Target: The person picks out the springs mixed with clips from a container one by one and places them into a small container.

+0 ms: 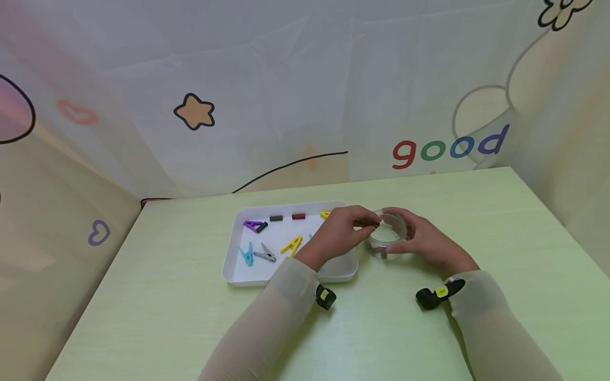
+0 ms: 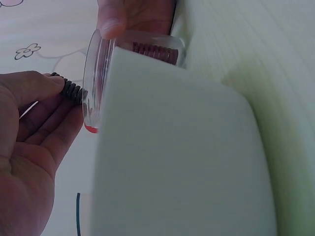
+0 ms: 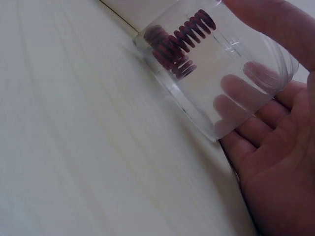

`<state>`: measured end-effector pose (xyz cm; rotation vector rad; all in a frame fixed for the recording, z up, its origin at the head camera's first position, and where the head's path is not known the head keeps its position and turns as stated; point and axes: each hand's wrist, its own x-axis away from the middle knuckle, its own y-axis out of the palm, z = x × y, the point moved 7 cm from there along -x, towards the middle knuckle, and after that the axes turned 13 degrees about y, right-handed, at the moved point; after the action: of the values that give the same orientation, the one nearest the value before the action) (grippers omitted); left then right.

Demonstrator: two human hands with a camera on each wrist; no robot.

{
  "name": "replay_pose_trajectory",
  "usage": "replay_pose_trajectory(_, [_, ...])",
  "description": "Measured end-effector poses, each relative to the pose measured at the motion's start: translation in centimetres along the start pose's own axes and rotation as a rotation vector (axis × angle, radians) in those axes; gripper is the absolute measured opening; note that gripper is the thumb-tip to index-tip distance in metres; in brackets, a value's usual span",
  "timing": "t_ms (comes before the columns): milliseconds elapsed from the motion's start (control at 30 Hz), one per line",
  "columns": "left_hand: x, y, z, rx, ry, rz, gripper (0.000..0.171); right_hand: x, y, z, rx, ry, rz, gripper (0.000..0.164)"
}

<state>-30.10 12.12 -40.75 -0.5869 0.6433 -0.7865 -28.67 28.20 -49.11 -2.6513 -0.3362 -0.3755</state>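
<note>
My left hand (image 1: 339, 233) pinches a dark coil spring (image 2: 73, 90) between thumb and fingers. The spring's far end is at the mouth of a clear plastic jar (image 1: 387, 239). My right hand (image 1: 426, 242) grips that jar from the right, thumb on the near side and fingers behind. Dark red coil springs (image 3: 194, 30) lie inside it, low down, in the right wrist view. The jar appears tipped slightly toward the left hand. In the head view the pinched spring is mostly hidden by the left fingers.
A white tray (image 1: 230, 264) stands left of the jar. It holds a purple clip (image 1: 252, 225), a light blue clip (image 1: 247, 255), a grey clip (image 1: 266, 253), yellow clips (image 1: 292, 245) and dark and red springs (image 1: 298, 216). The left forearm crosses its right side.
</note>
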Motion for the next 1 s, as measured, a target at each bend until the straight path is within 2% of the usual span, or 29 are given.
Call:
replay_pose_trajectory(133, [-0.14, -0.05, 0.08, -0.015, 0.007, 0.002, 0.024, -0.01, -0.18, -0.12, 0.000, 0.002, 0.003, 0.084])
replay_pose_trajectory(667, [0.09, 0.15, -0.27, -0.045, -0.048, -0.021, 0.025, -0.16, 0.15, 0.18, -0.019, 0.007, -0.007, 0.087])
replay_pose_trajectory(1000, [0.12, 0.03, -0.25, -0.044, -0.029, -0.009, 0.024, 0.02, 0.16, -0.33, -0.053, -0.042, -0.026, 0.087])
